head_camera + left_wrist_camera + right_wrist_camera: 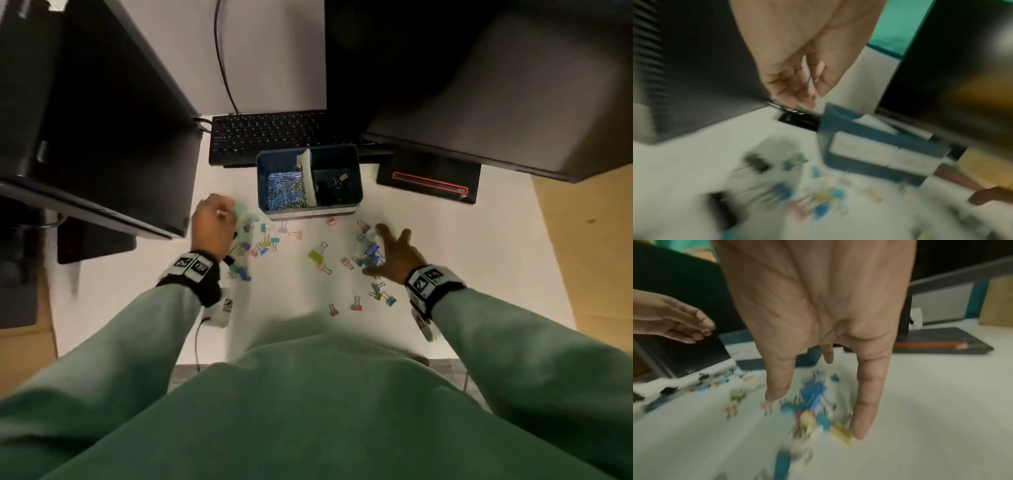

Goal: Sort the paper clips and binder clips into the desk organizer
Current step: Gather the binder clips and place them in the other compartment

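The blue desk organizer (356, 185) stands mid-desk behind the scatter; its left compartment holds paper clips (286, 190), and its right one, past a white divider (308, 174), holds dark clips (334, 186). Coloured binder clips (317, 257) lie strewn on the white desk. My right hand (383, 246) hovers with fingers spread just over a blue-and-yellow clump (813, 395), gripping nothing. My left hand (226, 214) hangs left of the organizer (879, 146) above another clump (263, 243). Its fingers (795, 92) are drawn towards the thumb, and blur hides whether they pinch anything.
A black keyboard (267, 137) lies just behind the organizer. Dark monitors overhang at left (96, 137) and right (479, 85). A black device with a red line (428, 185) sits to the organizer's right. Something pale and translucent (241, 212) lies under my left fingers.
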The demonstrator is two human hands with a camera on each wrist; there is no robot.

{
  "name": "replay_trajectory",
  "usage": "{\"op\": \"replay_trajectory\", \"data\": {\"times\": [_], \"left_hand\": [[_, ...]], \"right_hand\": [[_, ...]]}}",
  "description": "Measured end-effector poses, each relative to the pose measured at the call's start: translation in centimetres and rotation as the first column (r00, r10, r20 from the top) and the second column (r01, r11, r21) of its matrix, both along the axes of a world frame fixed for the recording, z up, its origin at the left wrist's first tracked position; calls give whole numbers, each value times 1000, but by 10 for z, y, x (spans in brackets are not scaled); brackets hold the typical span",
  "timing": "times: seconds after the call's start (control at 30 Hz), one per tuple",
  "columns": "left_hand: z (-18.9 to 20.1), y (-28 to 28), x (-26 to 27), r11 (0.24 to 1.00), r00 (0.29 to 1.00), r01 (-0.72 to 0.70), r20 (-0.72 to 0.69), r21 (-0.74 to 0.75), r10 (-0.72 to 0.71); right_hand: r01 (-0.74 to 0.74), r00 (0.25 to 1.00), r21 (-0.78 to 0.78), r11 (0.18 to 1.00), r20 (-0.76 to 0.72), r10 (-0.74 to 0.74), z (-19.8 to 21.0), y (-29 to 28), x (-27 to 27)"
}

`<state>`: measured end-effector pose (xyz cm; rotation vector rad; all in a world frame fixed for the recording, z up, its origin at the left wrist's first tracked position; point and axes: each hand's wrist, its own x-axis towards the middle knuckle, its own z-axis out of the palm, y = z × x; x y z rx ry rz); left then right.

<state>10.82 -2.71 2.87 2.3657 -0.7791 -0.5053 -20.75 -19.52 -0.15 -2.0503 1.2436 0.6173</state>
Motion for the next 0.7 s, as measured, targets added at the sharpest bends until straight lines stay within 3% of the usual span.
{"op": "replay_trajectory", "data": {"times": [0.07,0.13,0.3,0.47,0.53,0.6,0.7], "left_hand": [[-20,34,15,955,999,-32,6,296,32],[-37,50,13,892,997,26,-77,450,10],[-56,32,-20,916,997,77,-57,395,-60],[-63,19,-39,941,978,204,-100,270,-183],[-64,17,-44,933,965,260,-109,248,-240],[-62,16,-50,920,951,306,-131,244,-282],[-50,14,-60,922,941,327,-163,207,-297]], "right_hand": [[-41,999,-51,998,-26,40,-16,17,5],[-79,997,-102,992,-18,78,-24,29,18],[-67,983,-79,995,165,80,-29,38,38],[107,961,-73,992,262,-85,-23,32,28],[281,885,75,957,365,-288,-23,28,18],[429,748,272,861,428,-508,-16,25,9],[459,564,444,770,524,-639,14,11,18]]}}
